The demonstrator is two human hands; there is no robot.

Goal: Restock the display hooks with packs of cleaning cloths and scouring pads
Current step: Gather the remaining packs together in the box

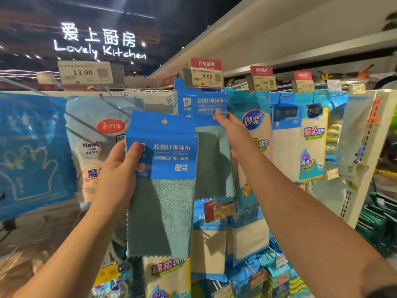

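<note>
The left hand (120,168) holds a pack of teal cleaning cloth (161,183) by its left edge. The thumb lies on the front of the blue card top and the other fingers are curled behind it, so the hand is clamped on the pack. The pack is upright and in the air, in front of the display. The small hang hole (164,121) at the top of its card is above the thumb and to the right, and it is on no hook.

The right hand (233,136) reaches up and farther in. Its fingers go round the right edge of a second teal cloth pack (206,125), which hangs just under the 9.99 price tag (206,76). The thumb tip rests on the blue card and the fingers seem to be behind it, so this hand grips the hanging pack. This pack is up and to the right of the left hand, partly behind the pack that hand holds.

Just right of the right hand hang cream cloth packs with blue tops (255,134). Left of the left hand hangs a pale grey cloth pack with a red oval label (96,134). Past that is a blue pack with a glove drawing (32,151). Below both hands are more cloth packs on lower hooks (209,237).
</note>
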